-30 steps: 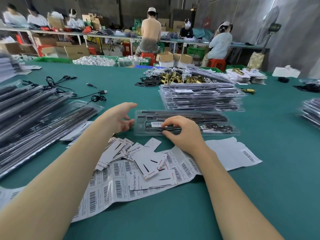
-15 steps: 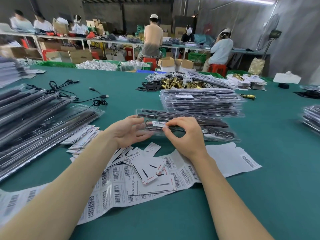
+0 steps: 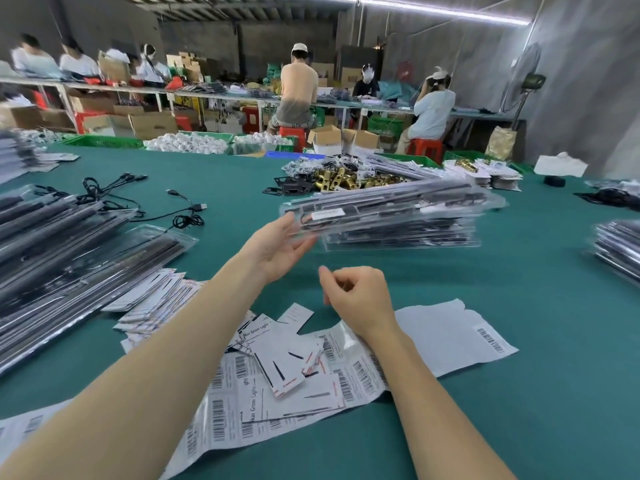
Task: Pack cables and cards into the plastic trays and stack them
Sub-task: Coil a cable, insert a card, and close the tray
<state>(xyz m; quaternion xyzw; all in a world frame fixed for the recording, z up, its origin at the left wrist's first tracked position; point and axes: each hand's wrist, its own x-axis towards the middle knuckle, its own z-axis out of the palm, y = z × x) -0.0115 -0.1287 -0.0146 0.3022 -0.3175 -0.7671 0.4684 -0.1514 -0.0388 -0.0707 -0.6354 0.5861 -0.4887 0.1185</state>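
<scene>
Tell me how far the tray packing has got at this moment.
Done: a stack of filled clear plastic trays stands mid-table. In hand: the left hand holds another filled clear tray by its near end, tilted over that stack; the right hand is empty, fingers curled. Left: a heap of unstacked clear trays, loose white printed cards and black cables on the green table.

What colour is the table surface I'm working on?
Teal green, a plain cloth-like table covering with no pattern, seen in the head view, the only one.
</scene>
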